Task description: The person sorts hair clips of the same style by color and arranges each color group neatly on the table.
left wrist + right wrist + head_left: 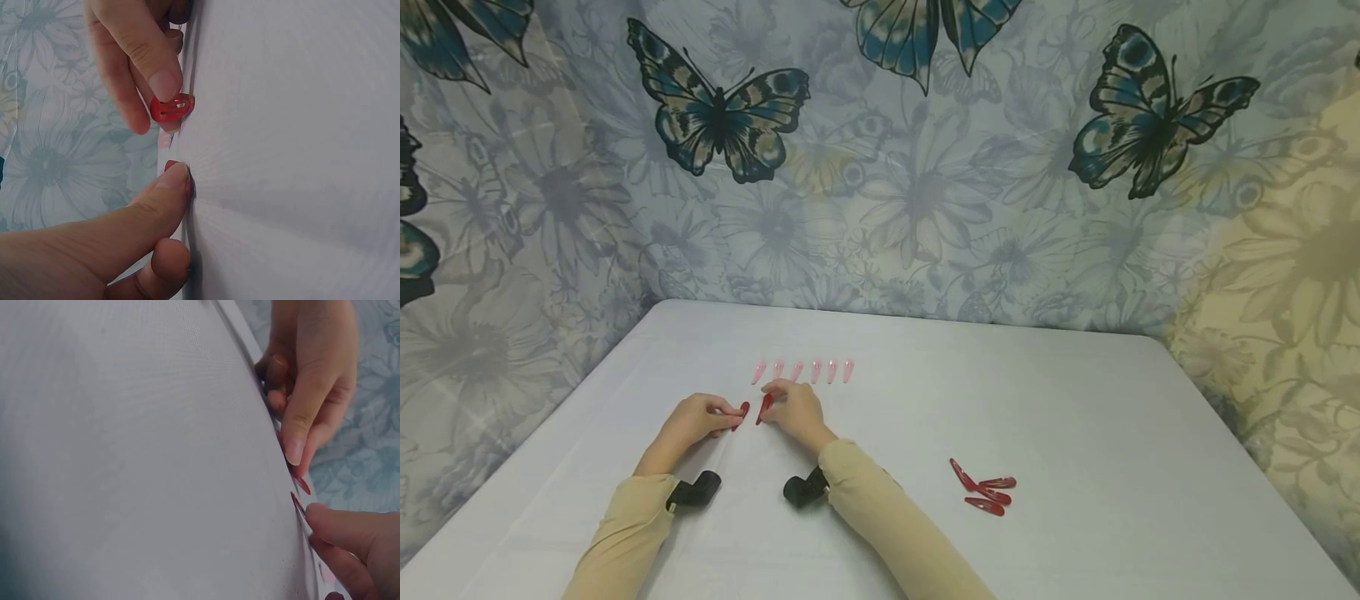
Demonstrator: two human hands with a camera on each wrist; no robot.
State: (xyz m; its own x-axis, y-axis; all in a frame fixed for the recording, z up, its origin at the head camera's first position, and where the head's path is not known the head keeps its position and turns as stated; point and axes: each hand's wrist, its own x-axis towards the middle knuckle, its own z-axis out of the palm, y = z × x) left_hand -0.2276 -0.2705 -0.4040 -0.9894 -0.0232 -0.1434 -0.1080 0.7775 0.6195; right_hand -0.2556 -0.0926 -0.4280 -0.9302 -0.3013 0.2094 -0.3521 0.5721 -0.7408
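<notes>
My left hand (696,419) pinches a red snap hair clip (744,410) between thumb and finger, low over the white table. Just to its right, the right hand (797,412) holds a second red snap clip (765,407) by thumb and fingertips. The two clips stand side by side with a small gap. In the left wrist view, the right hand's clip (172,115) shows its slotted face, while the left thumb (169,187) covers most of the other clip. Behind the hands runs a row of several pink hair clips (816,372), partly behind the right hand.
A loose cluster of several red hair clips (988,496) lies on the white table (1075,400) to the right of my right forearm. Black wrist cameras (695,490) sit on both wrists. Butterfly-patterned cloth (925,208) hangs beyond the table's far edge.
</notes>
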